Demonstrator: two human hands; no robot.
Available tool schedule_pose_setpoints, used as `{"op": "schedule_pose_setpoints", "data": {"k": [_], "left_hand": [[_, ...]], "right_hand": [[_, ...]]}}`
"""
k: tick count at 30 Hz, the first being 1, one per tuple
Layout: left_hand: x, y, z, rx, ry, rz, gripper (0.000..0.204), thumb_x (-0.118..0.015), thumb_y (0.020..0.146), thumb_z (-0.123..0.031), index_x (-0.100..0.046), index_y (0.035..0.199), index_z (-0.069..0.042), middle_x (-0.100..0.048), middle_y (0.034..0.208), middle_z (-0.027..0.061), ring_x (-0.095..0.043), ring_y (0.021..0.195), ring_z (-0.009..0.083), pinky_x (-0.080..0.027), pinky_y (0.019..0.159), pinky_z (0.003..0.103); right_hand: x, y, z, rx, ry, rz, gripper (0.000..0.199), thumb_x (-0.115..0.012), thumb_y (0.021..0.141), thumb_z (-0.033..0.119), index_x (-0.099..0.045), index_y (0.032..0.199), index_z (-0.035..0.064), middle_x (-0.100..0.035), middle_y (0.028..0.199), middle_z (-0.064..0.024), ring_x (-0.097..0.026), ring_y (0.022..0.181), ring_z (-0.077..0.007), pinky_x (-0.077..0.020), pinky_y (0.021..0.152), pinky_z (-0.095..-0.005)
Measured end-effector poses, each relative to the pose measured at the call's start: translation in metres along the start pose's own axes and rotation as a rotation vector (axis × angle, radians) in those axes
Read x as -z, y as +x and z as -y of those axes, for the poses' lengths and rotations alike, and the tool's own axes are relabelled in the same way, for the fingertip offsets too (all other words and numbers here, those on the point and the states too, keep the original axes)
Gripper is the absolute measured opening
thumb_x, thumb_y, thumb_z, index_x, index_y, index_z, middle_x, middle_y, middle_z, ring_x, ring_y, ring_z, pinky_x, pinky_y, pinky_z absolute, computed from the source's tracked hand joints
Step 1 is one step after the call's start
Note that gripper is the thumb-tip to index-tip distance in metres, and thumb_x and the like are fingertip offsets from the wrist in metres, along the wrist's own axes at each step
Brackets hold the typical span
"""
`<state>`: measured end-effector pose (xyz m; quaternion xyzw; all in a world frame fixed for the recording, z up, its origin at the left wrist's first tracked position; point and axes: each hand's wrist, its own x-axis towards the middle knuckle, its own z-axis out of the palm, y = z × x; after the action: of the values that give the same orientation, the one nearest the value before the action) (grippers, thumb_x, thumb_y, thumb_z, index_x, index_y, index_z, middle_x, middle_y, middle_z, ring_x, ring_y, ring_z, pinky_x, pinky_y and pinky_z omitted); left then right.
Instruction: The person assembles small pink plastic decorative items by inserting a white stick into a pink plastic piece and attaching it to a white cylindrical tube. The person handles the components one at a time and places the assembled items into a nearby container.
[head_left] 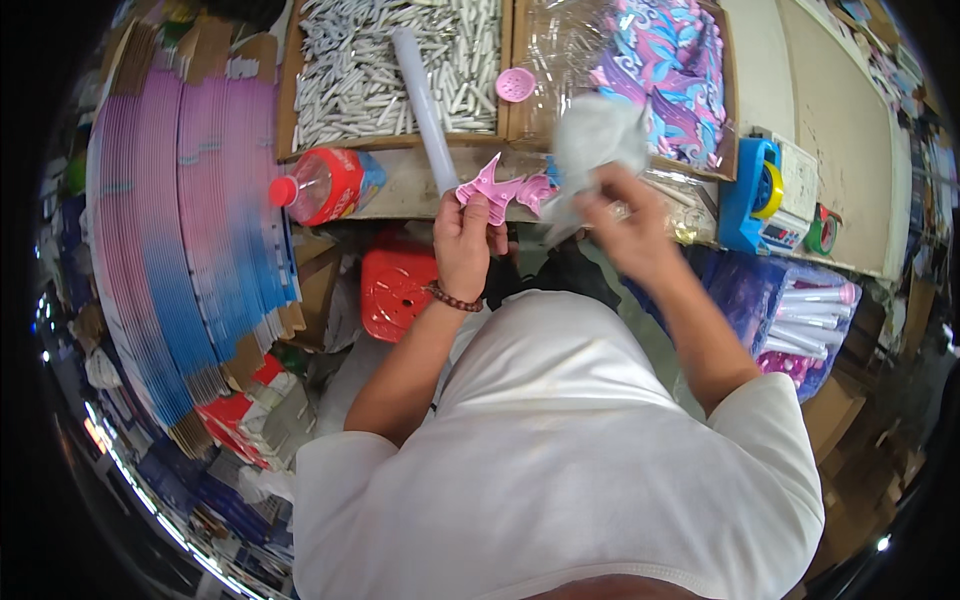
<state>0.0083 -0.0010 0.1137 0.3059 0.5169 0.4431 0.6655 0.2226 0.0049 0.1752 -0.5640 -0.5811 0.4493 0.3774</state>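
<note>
Holding a pink flat plastic cut-out piece [497,187] with a long pale translucent tube [424,97] in my left hand [463,243], grip pinched on both above the worktop [415,190] edge, I judge I am mid-bagging. My right hand [625,232] pinches a crumpled clear plastic bag [592,140]; next, its mouth needs opening. Left stand pink-and-blue flat cartons [190,230]; ahead, a cardboard box of white tubes [390,62].

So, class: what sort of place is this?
Probably a toy packing workbench: a box of white tubes, stacked flat cartons, a blue tape dispenser, and a pink toy piece in hand.
</note>
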Motion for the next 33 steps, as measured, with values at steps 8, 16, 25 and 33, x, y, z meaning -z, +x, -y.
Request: {"op": "schedule_pose_setpoints", "data": {"k": [8, 16, 25, 33], "left_hand": [[-0.031, -0.003, -0.009, -0.424, 0.519, -0.086, 0.016, -0.046, 0.094, -0.001, -0.051, 0.109, 0.000, -0.058, 0.094, 0.0064, -0.056, 0.083, 0.0145, -0.047, 0.074, 0.028], [-0.016, -0.003, 0.004, -0.547, 0.565, -0.113, 0.011, -0.047, 0.096, -0.006, -0.044, 0.104, 0.001, -0.055, 0.084, 0.0051, -0.051, 0.068, 0.0070, -0.045, 0.059, 0.023], [-0.028, -0.043, -0.010, -0.049, 0.093, 0.078, 0.008, -0.050, 0.096, -0.011, -0.045, 0.094, -0.006, -0.052, 0.066, 0.0021, -0.044, 0.044, 0.0075, -0.035, 0.037, 0.023], [-0.028, -0.022, -0.001, -0.393, 0.460, -0.101, 0.014, -0.052, 0.094, -0.013, -0.047, 0.098, 0.000, -0.054, 0.076, 0.0109, -0.054, 0.063, 0.0201, -0.046, 0.059, 0.033]], "right_hand": [[-0.072, -0.002, -0.025, -0.089, 0.395, -0.038, 0.021, -0.063, 0.091, 0.013, -0.062, 0.106, -0.0020, -0.063, 0.091, -0.0105, -0.059, 0.086, -0.0156, -0.0483, 0.074, -0.0280], [-0.093, -0.001, -0.002, -0.157, 0.412, -0.255, 0.017, -0.063, 0.090, 0.008, -0.065, 0.101, -0.0043, -0.067, 0.087, -0.0067, -0.059, 0.080, -0.0099, -0.0490, 0.070, -0.0258], [-0.050, 0.024, -0.003, -0.433, 0.812, -0.443, 0.020, -0.052, 0.098, 0.022, -0.057, 0.090, 0.0031, -0.059, 0.074, -0.0037, -0.054, 0.063, -0.0097, -0.0474, 0.056, -0.0271], [-0.097, -0.021, -0.004, -0.182, 0.634, -0.218, 0.033, -0.051, 0.099, 0.019, -0.052, 0.126, 0.0014, -0.057, 0.105, -0.0050, -0.051, 0.093, -0.0105, -0.0445, 0.084, -0.0259]]}}
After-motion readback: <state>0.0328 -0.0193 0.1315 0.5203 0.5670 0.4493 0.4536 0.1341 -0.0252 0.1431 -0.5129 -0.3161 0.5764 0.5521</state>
